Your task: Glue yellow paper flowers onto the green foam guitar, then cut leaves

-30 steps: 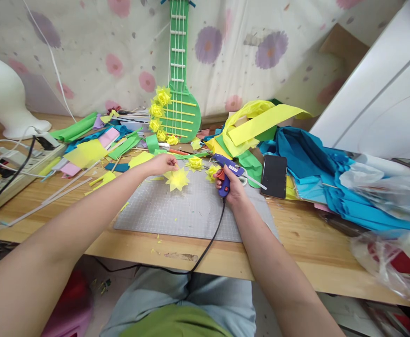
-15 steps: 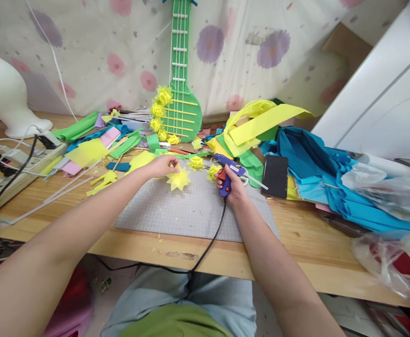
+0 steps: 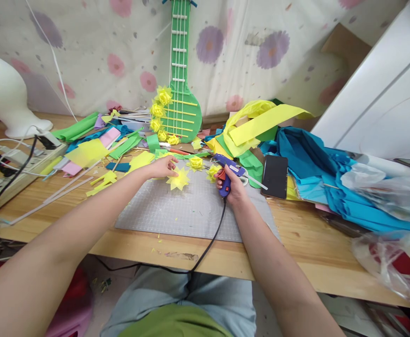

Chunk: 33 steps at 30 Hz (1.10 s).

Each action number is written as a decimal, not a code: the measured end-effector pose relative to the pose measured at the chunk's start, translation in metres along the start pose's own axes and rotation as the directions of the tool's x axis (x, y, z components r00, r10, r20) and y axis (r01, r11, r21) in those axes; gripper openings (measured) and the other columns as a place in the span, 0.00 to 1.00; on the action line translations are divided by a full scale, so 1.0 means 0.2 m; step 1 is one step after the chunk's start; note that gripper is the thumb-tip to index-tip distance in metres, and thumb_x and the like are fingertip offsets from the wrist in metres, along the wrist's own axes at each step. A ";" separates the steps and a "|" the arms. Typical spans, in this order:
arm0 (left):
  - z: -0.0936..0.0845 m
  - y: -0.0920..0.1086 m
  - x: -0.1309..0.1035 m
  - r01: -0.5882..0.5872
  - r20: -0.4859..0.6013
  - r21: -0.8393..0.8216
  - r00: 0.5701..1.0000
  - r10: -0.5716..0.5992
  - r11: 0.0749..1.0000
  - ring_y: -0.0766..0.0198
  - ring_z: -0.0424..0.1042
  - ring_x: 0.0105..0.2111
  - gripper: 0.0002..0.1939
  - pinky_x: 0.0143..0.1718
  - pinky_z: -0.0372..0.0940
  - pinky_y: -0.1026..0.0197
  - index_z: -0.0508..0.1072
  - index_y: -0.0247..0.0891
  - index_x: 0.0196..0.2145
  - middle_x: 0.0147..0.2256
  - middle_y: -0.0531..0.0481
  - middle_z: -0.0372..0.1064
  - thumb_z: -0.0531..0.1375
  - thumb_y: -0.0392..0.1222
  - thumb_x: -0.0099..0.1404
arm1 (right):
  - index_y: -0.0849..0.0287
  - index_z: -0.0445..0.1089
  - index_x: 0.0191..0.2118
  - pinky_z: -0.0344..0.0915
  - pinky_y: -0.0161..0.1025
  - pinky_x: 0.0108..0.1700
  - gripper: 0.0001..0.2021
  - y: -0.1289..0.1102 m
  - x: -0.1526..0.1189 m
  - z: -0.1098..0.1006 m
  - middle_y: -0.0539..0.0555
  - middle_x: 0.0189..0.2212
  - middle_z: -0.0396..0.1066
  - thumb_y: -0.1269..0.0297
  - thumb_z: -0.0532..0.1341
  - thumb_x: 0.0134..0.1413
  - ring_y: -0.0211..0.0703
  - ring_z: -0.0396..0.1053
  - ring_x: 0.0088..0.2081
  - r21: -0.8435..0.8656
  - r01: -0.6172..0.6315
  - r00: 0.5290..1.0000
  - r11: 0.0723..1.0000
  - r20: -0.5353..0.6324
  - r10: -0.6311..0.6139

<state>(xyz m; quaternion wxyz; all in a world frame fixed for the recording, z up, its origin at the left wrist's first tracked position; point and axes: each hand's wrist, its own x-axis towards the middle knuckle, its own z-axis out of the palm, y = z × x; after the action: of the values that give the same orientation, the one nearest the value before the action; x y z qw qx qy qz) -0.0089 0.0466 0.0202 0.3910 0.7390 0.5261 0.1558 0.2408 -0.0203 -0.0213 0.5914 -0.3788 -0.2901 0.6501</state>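
My left hand (image 3: 164, 167) is over the back of the grey cutting mat (image 3: 169, 213), fingers loosely bent and a little apart. Its thumb is at the edge of a pale yellow, star-shaped paper flower (image 3: 178, 179); whether they touch I cannot tell. A blue hot glue gun (image 3: 226, 187) is gripped in my right hand (image 3: 237, 191), fingers by its orange trigger, nozzle pointing left and away from me. A white glue stick (image 3: 257, 181) sticks out of its rear. One yellow paper flower (image 3: 195, 163) lies between the hands, and another (image 3: 212, 173) is just beside the gun.
A green stringed-instrument model (image 3: 183, 112) with yellow flowers leans at the back. Crepe paper (image 3: 303, 159) and a phone (image 3: 275, 176) lie right; paper scraps (image 3: 88, 152) and a power strip (image 3: 22, 168) left. The gun's black cord (image 3: 210, 245) hangs over the table edge.
The fingers of my left hand have loosened and drawn slightly back from the star-shaped flower, which stays almost in place. My right hand holds the glue gun as before.
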 end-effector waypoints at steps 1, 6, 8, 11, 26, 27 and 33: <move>0.00 0.00 0.00 0.001 0.000 0.008 1.000 -0.001 1.000 0.64 0.66 0.31 0.30 0.34 0.61 0.60 0.63 0.36 0.43 0.31 0.51 0.63 0.64 0.44 0.41 | 0.59 0.65 0.24 0.52 0.27 0.16 0.19 0.00 0.00 0.00 0.48 0.20 0.69 0.48 0.66 0.37 0.27 0.57 0.16 -0.002 0.001 1.000 1.000 0.001 -0.001; 0.00 0.01 0.00 0.007 0.009 0.002 1.000 -0.007 1.000 0.63 0.66 0.32 0.31 0.32 0.60 0.61 0.62 0.36 0.45 0.30 0.52 0.63 0.64 0.45 0.42 | 0.59 0.65 0.24 0.52 0.27 0.16 0.19 0.00 0.00 0.00 0.48 0.20 0.69 0.48 0.67 0.36 0.27 0.57 0.16 0.007 0.005 1.000 1.000 0.002 -0.005; 0.01 0.02 0.00 0.019 0.012 0.017 1.000 -0.019 1.000 0.64 0.66 0.31 0.31 0.31 0.59 0.62 0.62 0.36 0.45 0.30 0.52 0.62 0.64 0.44 0.42 | 0.60 0.66 0.24 0.52 0.27 0.16 0.19 0.00 -0.01 0.01 0.48 0.20 0.69 0.49 0.68 0.34 0.27 0.57 0.16 0.016 0.001 1.000 1.000 -0.007 -0.001; 0.01 0.03 0.00 0.042 0.016 0.047 0.999 -0.043 0.998 0.64 0.66 0.29 0.32 0.29 0.59 0.63 0.63 0.35 0.46 0.30 0.52 0.62 0.65 0.43 0.41 | 0.60 0.66 0.24 0.52 0.27 0.16 0.19 0.00 0.00 0.00 0.48 0.20 0.69 0.48 0.68 0.33 0.27 0.57 0.16 0.016 0.003 1.000 1.000 -0.013 -0.003; -0.01 0.07 -0.03 0.126 0.072 -0.154 0.991 -0.116 0.980 0.64 0.68 0.30 0.20 0.28 0.59 0.64 0.68 0.36 0.37 0.29 0.51 0.69 0.63 0.44 0.44 | 0.59 0.64 0.24 0.52 0.27 0.16 0.19 0.00 0.00 0.00 0.48 0.20 0.69 0.47 0.66 0.37 0.27 0.57 0.17 -0.002 0.011 1.000 1.000 0.010 -0.011; 0.00 0.08 -0.04 0.147 0.077 -0.172 0.988 -0.135 0.974 0.65 0.67 0.27 0.19 0.26 0.58 0.64 0.68 0.36 0.36 0.26 0.52 0.68 0.63 0.42 0.44 | 0.59 0.65 0.24 0.52 0.27 0.16 0.20 0.00 0.00 0.00 0.48 0.20 0.69 0.47 0.67 0.36 0.27 0.57 0.17 -0.002 0.012 1.000 1.000 0.011 -0.012; -0.02 0.10 -0.06 0.203 0.089 -0.142 0.977 -0.192 0.969 0.68 0.64 0.22 0.15 0.24 0.60 0.63 0.68 0.37 0.31 0.23 0.52 0.65 0.64 0.42 0.43 | 0.59 0.65 0.24 0.53 0.27 0.16 0.20 0.00 -0.01 0.01 0.48 0.20 0.69 0.48 0.68 0.33 0.27 0.57 0.17 0.013 0.002 1.000 1.000 -0.001 -0.002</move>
<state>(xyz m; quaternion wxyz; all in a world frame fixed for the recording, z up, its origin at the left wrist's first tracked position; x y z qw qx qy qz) -0.0030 0.0350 0.0405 0.4785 0.6567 0.5688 0.1273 0.2400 -0.0215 -0.0202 0.5946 -0.3747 -0.2859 0.6513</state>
